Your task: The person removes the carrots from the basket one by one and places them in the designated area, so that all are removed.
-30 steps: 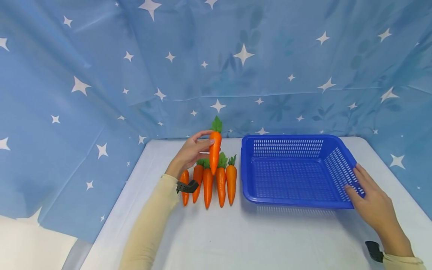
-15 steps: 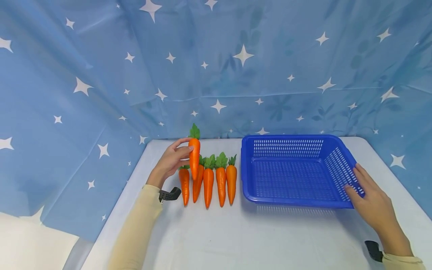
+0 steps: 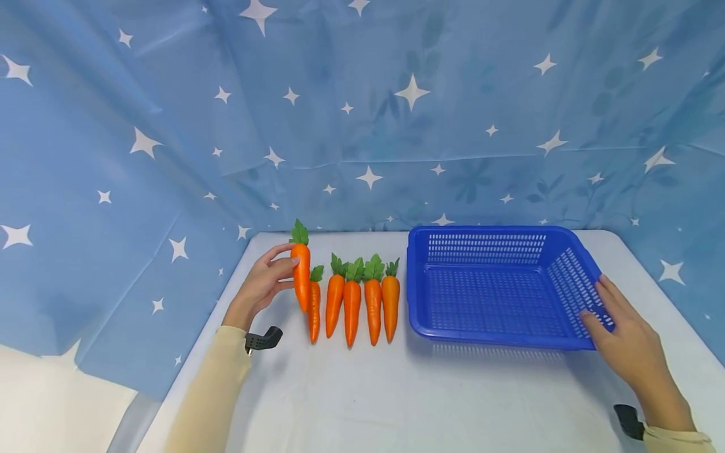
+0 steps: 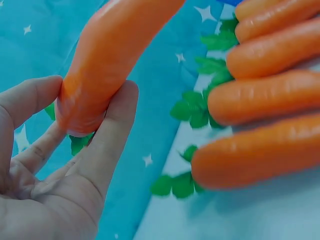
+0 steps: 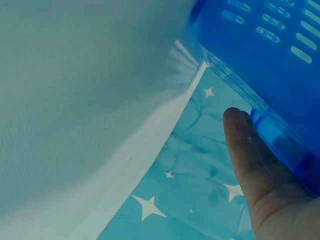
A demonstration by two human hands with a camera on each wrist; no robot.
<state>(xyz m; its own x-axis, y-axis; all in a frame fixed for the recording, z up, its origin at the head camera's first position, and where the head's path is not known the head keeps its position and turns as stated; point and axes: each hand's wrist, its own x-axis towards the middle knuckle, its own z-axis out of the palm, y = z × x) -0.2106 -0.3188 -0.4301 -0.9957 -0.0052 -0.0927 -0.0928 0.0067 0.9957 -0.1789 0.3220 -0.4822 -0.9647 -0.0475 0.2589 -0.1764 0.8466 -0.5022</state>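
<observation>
My left hand (image 3: 262, 284) pinches an orange carrot (image 3: 302, 277) near its leafy green top, with the tip pointing down. In the left wrist view, thumb and fingers press both sides of the carrot's (image 4: 107, 57) thick end. Several other carrots lie side by side on the table, leaves toward the back; the leftmost carrot (image 3: 314, 314) is just right of the held one and partly behind it. A blue plastic basket (image 3: 504, 340) stands at the right with nothing in it. My right hand (image 3: 633, 346) grips its right side by the front corner, thumb over the rim.
The table (image 3: 396, 396) has a white cover. A blue cloth (image 3: 362, 113) with white stars hangs behind it and down the left side. The rightmost carrot (image 3: 390, 308) lies close to the basket's left wall.
My left hand has moved left with the carrot, from over the middle of the row to its left end. The leftmost lying carrots have come into fuller view. My right hand stays on the basket.
</observation>
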